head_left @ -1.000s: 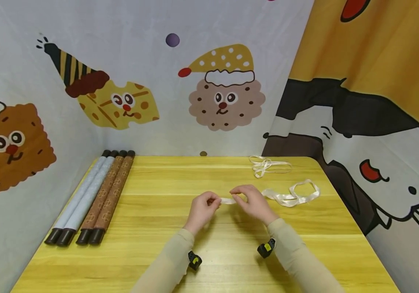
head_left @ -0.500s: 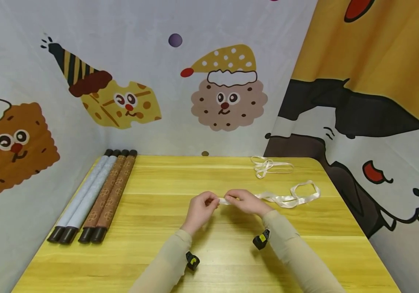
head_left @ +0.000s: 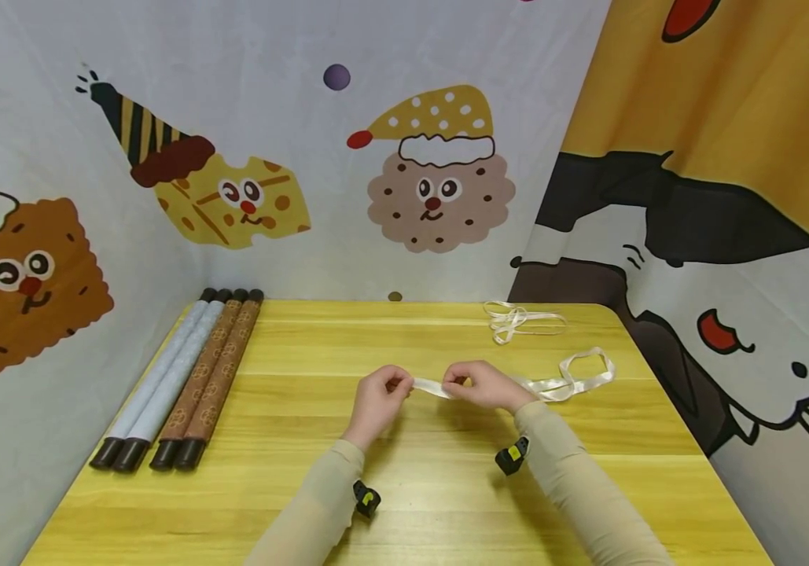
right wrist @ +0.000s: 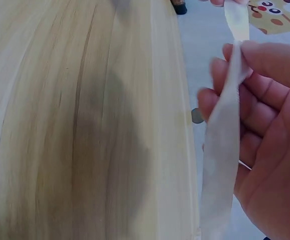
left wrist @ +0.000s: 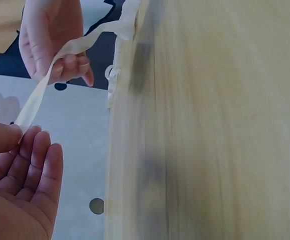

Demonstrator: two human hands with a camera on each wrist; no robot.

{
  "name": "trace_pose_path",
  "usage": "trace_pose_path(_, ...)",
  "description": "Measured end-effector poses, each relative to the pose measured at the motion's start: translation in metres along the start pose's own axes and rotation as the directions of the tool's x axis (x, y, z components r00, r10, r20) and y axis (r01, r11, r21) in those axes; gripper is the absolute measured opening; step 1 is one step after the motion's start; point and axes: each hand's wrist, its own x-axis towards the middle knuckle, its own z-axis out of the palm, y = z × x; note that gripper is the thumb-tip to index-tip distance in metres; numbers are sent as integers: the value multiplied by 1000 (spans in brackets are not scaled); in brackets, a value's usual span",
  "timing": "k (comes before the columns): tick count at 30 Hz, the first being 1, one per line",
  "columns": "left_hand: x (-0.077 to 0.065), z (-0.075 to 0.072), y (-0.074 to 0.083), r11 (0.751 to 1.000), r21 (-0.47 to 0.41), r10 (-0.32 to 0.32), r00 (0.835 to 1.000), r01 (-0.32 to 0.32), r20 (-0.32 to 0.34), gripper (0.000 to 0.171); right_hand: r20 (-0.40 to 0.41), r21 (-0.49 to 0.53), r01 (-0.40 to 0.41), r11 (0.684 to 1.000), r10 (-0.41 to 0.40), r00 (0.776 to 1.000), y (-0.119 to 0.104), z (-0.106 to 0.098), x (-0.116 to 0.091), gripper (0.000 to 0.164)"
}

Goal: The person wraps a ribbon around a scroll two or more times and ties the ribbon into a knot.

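A white satin ribbon [head_left: 430, 387] stretches between the two hands above the middle of the table. My left hand [head_left: 379, 399] pinches its end between thumb and fingertips; the left wrist view shows the ribbon [left wrist: 32, 102] leaving that pinch. My right hand [head_left: 483, 385] pinches the ribbon a short way along, thumb against the fingers. From there the ribbon [right wrist: 221, 150] hangs down past the right palm in the right wrist view. Its loose length [head_left: 591, 380] lies in a loop on the table to the right, partly hidden behind the right hand.
A second, thinner white ribbon [head_left: 517, 321] lies bundled at the back right of the wooden table [head_left: 333, 338]. On the left lie two light blue rolls [head_left: 176, 369] and two brown patterned rolls [head_left: 216, 377], all with black end caps. Printed cloth [head_left: 277, 71] hangs behind.
The right hand first slid left along the ribbon towards the left hand. Since then the hands have drawn apart, so more ribbon shows between them. The left hand has risen slightly.
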Motion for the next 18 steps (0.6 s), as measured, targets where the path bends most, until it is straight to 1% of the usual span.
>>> trace_pose_path(4, 2, -1, 0, 1000, 7, -1, 1000, 1, -14, 8, 38, 23, 20, 1000, -21, 999, 4, 1, -1, 10)
trace_pose_path(8, 3, -4, 1, 1000, -5, -1, 999, 1, -34, 8, 63, 38, 33, 999, -36, 997, 5, 1, -3, 9)
trace_pose_path(10, 3, -6, 1, 1000, -11, -1, 999, 0, -49, 7, 59, 17, 26, 1000, -27, 998, 6, 1, -4, 9)
trace_pose_path(14, 5, -10, 0, 1000, -13, 9, 997, -10, -73, 8, 13, -46, 20, 999, -20, 1000, 7, -1, -6, 10)
trace_pose_path(18, 7, -15, -1, 1000, -26, 1, 996, -3, -91, 7, -12, -52, 15, 999, -16, 1000, 8, -6, -8, 11)
